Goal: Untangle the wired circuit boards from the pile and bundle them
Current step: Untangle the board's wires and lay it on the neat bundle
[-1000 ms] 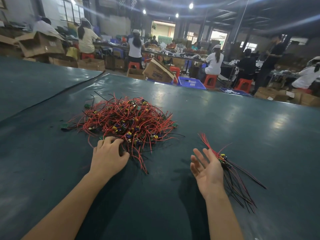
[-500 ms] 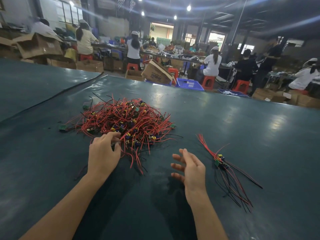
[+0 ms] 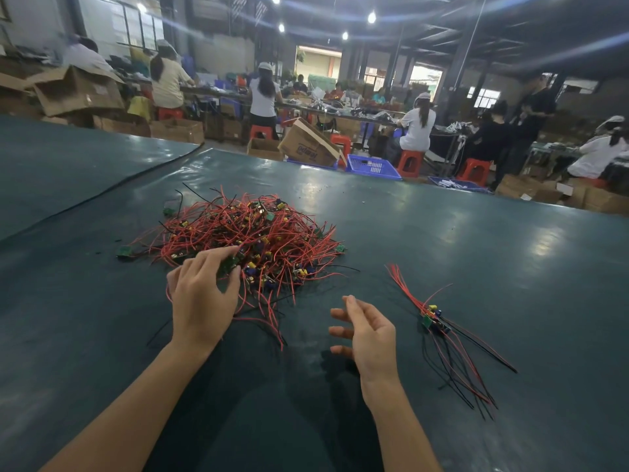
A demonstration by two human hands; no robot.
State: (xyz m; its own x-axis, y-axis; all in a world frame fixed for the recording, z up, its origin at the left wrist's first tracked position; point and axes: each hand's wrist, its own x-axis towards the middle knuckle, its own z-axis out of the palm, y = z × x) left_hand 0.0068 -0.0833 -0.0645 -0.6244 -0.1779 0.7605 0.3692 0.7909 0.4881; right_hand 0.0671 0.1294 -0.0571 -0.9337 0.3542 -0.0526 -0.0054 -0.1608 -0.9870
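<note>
A tangled pile of small circuit boards with red and black wires (image 3: pixel 248 238) lies on the dark green table (image 3: pixel 476 253). My left hand (image 3: pixel 202 291) is at the pile's near edge and pinches a small green board (image 3: pixel 228 263) between thumb and fingers. My right hand (image 3: pixel 366 330) hovers over the table to the right of the pile, fingers relaxed and spread, holding nothing. Further right lies a small sorted bunch of wired boards (image 3: pixel 434 316), its wires fanned out toward me.
A loose green board (image 3: pixel 124 251) sits left of the pile. A seam (image 3: pixel 102 194) separates this table from another at the left. Beyond the far edge are cardboard boxes (image 3: pixel 308 146), a blue crate (image 3: pixel 372 166), red stools and several seated workers.
My right hand has moved left, away from the sorted bunch, toward the pile. My left hand has gone from resting at the pile's edge to pinching a board in it.
</note>
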